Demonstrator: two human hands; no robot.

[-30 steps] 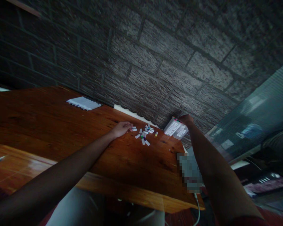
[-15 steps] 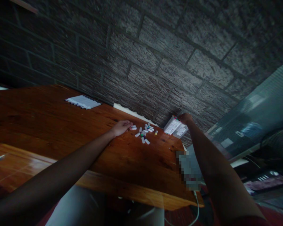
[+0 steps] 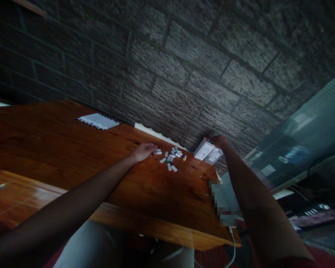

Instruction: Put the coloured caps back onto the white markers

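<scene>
My left hand [image 3: 145, 152] rests on the wooden table with its fingers closed together, and white marker caps [image 3: 159, 152] show at the fingertips. Several more short white caps [image 3: 174, 168], some with coloured ends, lie scattered just to its right. My right hand [image 3: 220, 141] reaches to the top of two clear plastic cases [image 3: 203, 149] standing side by side against the wall. Coloured marker ends [image 3: 207, 140] show at the top of the left case. The right hand's fingers are bent over the other case [image 3: 213, 156]; what they grip is hidden in the dark.
A row of white markers [image 3: 99, 121] lies at the table's back left. Behind the table [image 3: 58, 149] rises a stone-block wall [image 3: 184, 70]. A blurred-out grey device [image 3: 225, 203] with a white cable [image 3: 234, 243] is at the right edge. A fan [image 3: 328, 169] stands farther right.
My right hand has dipped very slightly at the top of the cases. My left hand and the scattered caps stay where they were.
</scene>
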